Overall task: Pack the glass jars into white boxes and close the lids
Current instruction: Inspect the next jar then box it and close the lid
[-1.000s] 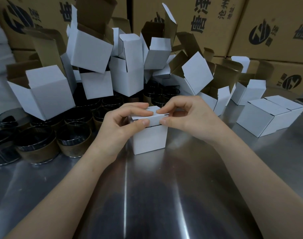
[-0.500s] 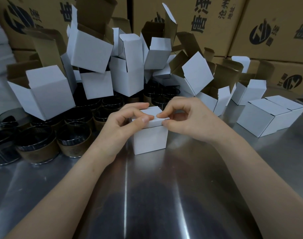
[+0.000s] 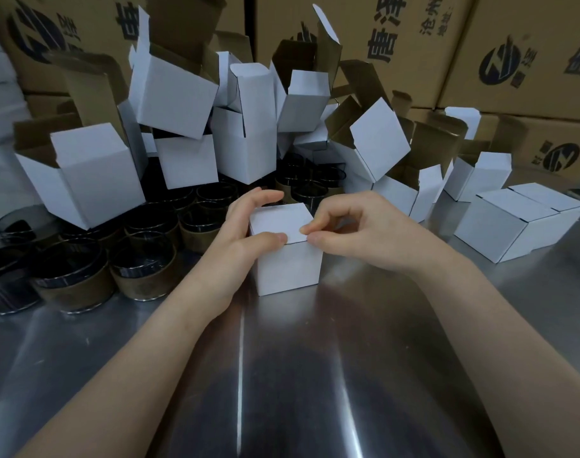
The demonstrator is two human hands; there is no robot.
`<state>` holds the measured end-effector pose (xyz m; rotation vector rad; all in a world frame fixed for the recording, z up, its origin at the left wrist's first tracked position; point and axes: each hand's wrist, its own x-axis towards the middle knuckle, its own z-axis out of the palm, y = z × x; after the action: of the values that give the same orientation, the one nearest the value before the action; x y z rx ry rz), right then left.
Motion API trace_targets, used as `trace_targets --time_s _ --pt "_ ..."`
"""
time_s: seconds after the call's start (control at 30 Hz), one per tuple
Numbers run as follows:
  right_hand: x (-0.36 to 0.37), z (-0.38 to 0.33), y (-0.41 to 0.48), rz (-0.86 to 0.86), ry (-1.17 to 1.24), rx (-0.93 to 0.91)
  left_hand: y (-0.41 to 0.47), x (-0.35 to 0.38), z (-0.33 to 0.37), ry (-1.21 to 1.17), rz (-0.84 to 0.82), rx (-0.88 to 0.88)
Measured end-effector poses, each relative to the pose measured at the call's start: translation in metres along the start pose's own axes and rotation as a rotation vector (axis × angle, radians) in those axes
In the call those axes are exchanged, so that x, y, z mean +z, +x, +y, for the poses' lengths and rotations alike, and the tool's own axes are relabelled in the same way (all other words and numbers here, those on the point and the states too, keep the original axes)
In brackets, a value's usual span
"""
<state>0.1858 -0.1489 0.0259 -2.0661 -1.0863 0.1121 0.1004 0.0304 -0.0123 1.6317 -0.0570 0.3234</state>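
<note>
Left grip point(image 3: 239, 239), right grip point(image 3: 358, 233): bare hands, nails short and plain where visible. Left forearm point(image 3: 143, 358) and right forearm point(image 3: 480, 342) bare from wrist to lower frame edge. Slender build, both sides alike.

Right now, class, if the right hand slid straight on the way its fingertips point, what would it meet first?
Probably the left hand, at its thumb: the right hand pinches the lid edge of the small white cardboard box, fingertips pointing left towards that thumb, close by.
</note>
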Motion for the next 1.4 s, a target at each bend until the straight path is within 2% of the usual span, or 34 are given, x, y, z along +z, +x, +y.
trace_targets --time_s 0.2,0.4,0.5,0.6,0.73,0.93,1.17,1.4 --pt "0.005 -0.004 -0.001 0.090 -0.136 -0.057 0.003 0.002 -0.003 -0.029 0.010 -0.002" --pt "0.020 -0.010 -0.002 0.047 -0.276 -0.088 0.003 -0.002 -0.010 -0.056 -0.006 0.031" --pt "0.014 -0.015 -0.004 0.044 -0.323 -0.053 0.001 0.000 -0.011 -0.066 -0.040 -0.009" --pt "0.002 -0.018 -0.008 0.022 -0.441 0.037 -0.001 0.004 -0.009 -0.051 -0.042 -0.053" --pt "-0.023 -0.015 -0.019 -0.013 -0.590 0.235 0.000 0.003 -0.009 0.106 0.034 -0.023" --pt "-0.069 0.014 -0.040 0.114 -0.774 0.527 0.000 0.004 -0.012 0.220 0.037 0.035" --pt "-0.113 0.059 -0.056 0.209 -0.814 0.687 -0.001 0.004 -0.013 0.250 0.030 0.032" --pt "-0.129 0.082 -0.060 0.282 -0.710 0.803 -0.002 0.004 -0.011 0.267 0.021 0.013"
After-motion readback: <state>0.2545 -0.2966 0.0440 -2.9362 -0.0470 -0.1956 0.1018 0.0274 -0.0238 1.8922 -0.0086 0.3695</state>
